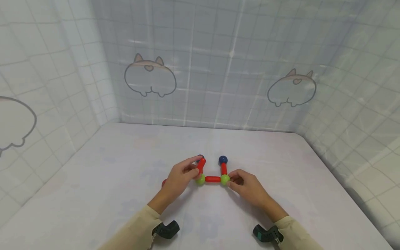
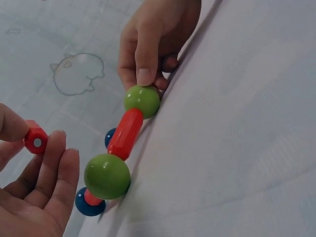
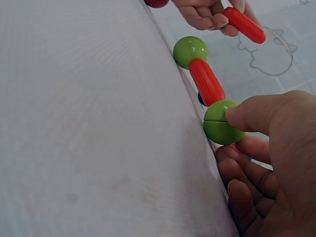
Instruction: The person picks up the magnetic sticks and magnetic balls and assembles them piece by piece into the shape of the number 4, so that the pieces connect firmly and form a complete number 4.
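A red rod [image 1: 202, 164] is pinched between the thumb and fingers of my left hand [image 1: 179, 178], raised above the table and apart from the balls in the left wrist view. Below it lies a joined piece: two green balls [image 2: 107, 176] linked by a red rod [image 3: 207, 82]. From each green ball another red rod runs back to a blue ball [image 1: 223, 159]; the left blue ball is partly hidden by my left hand. My right hand [image 1: 248, 185] pinches the right green ball [image 3: 223, 122] with thumb and index finger.
A red ball [image 3: 157, 2] sits on the white table [image 1: 93, 208], left of the joined piece and mostly behind my left hand in the head view. Pale curtain walls [image 1: 218, 69] with a grid and cartoon animals stand around the table.
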A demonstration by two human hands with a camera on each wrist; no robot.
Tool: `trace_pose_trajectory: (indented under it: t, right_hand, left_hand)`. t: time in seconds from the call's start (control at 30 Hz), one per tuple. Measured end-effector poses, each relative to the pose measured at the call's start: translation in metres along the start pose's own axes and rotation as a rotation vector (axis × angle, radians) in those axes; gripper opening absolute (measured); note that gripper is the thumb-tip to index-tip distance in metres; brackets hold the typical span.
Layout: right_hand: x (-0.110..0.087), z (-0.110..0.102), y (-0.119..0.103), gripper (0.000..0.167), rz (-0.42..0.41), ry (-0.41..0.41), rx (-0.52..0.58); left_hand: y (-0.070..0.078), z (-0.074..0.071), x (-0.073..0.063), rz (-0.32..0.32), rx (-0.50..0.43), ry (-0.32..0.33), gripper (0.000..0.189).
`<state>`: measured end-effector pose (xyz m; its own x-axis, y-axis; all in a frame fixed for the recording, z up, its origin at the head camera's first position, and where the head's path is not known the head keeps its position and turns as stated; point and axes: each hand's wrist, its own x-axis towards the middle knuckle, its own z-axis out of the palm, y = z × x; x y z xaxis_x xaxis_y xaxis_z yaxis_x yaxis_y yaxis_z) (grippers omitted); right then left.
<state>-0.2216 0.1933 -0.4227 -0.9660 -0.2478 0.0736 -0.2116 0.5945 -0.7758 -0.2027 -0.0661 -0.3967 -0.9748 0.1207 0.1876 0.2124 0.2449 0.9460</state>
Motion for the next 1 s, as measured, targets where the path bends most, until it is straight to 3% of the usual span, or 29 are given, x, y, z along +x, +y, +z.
trace_pose_trajectory:
  t: [0.5, 0.7, 0.8, 1.0]
  right_hand:
    - [0.000, 0.002, 0.000, 0.023, 0.020, 0.004, -0.018]
    - [0.002, 0.003, 0.001, 0.023, 0.014, 0.005, -0.026]
    - [0.002, 0.003, 0.002, 0.022, 0.020, 0.006, -0.027]
    - [0.001, 0.001, 0.004, 0.022, 0.011, 0.007, -0.021]
  left_hand:
    - [-0.010, 0.003, 0.001, 0.005, -0.065, -0.162, 0.050]
    - [-0.007, 0.007, -0.002, -0.040, -0.143, -0.212, 0.047]
    - [-0.007, 0.010, -0.003, -0.064, -0.118, -0.212, 0.047]
    - [-0.004, 0.019, -0.005, -0.079, 0.061, -0.207, 0.049]
